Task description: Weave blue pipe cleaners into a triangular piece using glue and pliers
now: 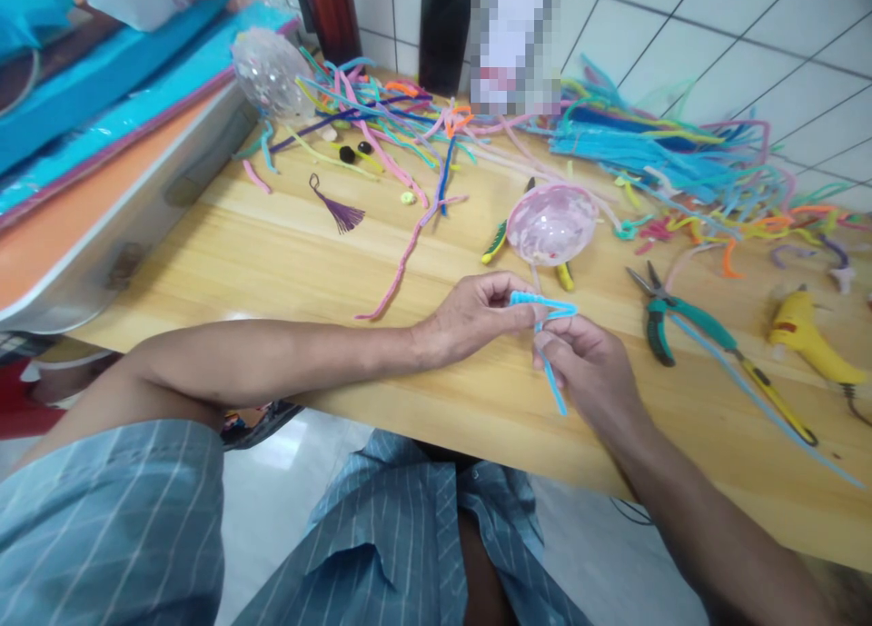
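Both my hands meet over the wooden table (pixel 272 263) on a light blue pipe cleaner (pixel 545 306) bent into a narrow loop. My left hand (pixel 477 317) pinches the loop's left end. My right hand (pixel 589 367) is closed round the other end, and the loose tail of the pipe cleaner hangs down past its fingers. Just behind the hands lies a clear pink plastic ball (pixel 551 223).
Green-handled pliers (pixel 664 317) and a yellow glue gun (pixel 810 340) lie to the right. A pile of coloured pipe cleaners (pixel 654 154) covers the back of the table, with a clear glitter ball (pixel 269 70), a purple tassel (pixel 341 213) and stacked foam sheets (pixel 102 99) at left.
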A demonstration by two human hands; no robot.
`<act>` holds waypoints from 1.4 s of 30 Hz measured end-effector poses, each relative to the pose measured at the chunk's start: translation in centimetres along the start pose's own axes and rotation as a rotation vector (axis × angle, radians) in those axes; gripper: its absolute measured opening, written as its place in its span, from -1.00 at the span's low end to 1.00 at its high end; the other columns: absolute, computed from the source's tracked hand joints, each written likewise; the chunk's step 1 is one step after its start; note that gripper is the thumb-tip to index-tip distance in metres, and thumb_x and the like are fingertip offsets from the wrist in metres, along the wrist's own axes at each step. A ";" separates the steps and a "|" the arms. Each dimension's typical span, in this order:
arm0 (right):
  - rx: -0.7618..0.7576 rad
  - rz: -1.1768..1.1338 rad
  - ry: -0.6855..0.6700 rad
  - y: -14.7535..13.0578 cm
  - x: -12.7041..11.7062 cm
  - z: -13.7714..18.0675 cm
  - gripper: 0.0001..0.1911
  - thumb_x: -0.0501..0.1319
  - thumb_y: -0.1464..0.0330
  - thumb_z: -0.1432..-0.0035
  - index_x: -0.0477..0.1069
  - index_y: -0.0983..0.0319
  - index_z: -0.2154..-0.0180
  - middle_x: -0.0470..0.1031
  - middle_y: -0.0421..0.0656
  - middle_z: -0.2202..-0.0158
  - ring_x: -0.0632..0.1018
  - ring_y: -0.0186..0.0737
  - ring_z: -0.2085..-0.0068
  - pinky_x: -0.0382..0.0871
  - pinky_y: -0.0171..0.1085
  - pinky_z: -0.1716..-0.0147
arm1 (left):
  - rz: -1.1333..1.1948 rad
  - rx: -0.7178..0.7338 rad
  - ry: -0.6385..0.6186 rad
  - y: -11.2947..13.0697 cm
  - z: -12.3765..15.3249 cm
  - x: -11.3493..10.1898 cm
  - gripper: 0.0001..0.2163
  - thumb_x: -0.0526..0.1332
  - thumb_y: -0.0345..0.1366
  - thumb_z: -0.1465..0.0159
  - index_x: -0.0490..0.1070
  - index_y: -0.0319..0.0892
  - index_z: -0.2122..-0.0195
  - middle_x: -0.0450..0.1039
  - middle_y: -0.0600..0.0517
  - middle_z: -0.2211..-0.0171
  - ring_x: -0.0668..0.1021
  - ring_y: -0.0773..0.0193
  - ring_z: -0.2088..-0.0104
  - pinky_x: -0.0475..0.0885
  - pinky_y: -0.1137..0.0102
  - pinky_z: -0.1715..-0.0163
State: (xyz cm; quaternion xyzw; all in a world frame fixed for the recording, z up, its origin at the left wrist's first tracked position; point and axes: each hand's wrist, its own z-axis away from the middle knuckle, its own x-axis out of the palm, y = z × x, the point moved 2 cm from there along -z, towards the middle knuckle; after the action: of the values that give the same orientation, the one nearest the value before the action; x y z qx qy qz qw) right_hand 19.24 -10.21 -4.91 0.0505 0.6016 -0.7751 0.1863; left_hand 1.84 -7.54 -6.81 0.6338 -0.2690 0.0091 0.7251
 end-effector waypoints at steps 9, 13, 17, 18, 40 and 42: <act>-0.069 0.041 0.029 -0.3 -0.1 -0.1 -0.84 0.30 0.26 -0.04 0.41 0.13 0.51 0.43 -0.28 0.62 0.28 -0.38 0.61 0.12 -0.32 0.59 | 0.047 -0.060 0.001 -0.4 -0.2 -0.2 -0.56 0.56 -0.01 -0.08 0.52 -0.25 0.26 0.54 0.07 0.39 0.53 0.39 0.36 0.44 0.39 0.24; -0.067 0.048 0.034 0.1 -0.2 -0.3 -0.84 0.30 0.24 -0.04 0.42 0.14 0.50 0.41 -0.28 0.62 0.29 -0.37 0.58 0.15 -0.32 0.57 | 0.064 -0.088 0.017 -0.3 -0.1 -0.1 -0.58 0.55 -0.02 -0.07 0.51 -0.25 0.31 0.53 0.08 0.42 0.51 0.40 0.38 0.41 0.40 0.26; -0.054 0.053 0.032 0.4 -0.3 -0.5 -0.84 0.31 0.24 -0.04 0.43 0.15 0.48 0.42 -0.28 0.61 0.28 -0.37 0.59 0.13 -0.31 0.57 | 0.053 -0.119 0.052 -0.1 0.0 -0.1 -0.61 0.55 -0.04 -0.07 0.51 -0.25 0.35 0.50 0.09 0.42 0.48 0.40 0.38 0.37 0.41 0.26; -0.055 0.051 0.028 0.4 -0.3 -0.5 -0.85 0.31 0.24 -0.04 0.43 0.15 0.48 0.42 -0.29 0.61 0.28 -0.37 0.58 0.13 -0.32 0.57 | 0.049 -0.126 0.058 0.0 0.0 -0.1 -0.62 0.54 -0.05 -0.07 0.51 -0.24 0.36 0.50 0.09 0.42 0.48 0.40 0.37 0.37 0.40 0.26; -0.184 0.042 0.060 -0.6 -0.1 0.1 -0.86 0.31 0.24 -0.13 0.46 0.14 0.42 0.37 -0.31 0.57 0.30 -0.35 0.55 0.26 -0.30 0.50 | 0.092 -0.182 0.001 -0.2 0.1 0.2 -0.66 0.57 -0.08 -0.03 0.58 -0.23 0.37 0.52 0.09 0.42 0.46 0.39 0.38 0.31 0.43 0.32; -0.205 0.053 0.072 -0.3 -0.2 0.0 -0.84 0.32 0.25 -0.13 0.46 0.15 0.44 0.39 -0.30 0.56 0.34 -0.33 0.53 0.28 -0.30 0.49 | 0.105 -0.192 -0.009 -0.3 0.2 0.2 -0.64 0.58 -0.07 -0.03 0.59 -0.24 0.37 0.51 0.09 0.43 0.45 0.40 0.38 0.29 0.43 0.33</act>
State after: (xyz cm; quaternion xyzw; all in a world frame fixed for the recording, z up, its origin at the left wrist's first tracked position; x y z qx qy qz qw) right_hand 19.31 -10.11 -4.54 0.0747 0.6827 -0.7019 0.1890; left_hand 2.10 -7.83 -6.97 0.5465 -0.3046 0.0183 0.7799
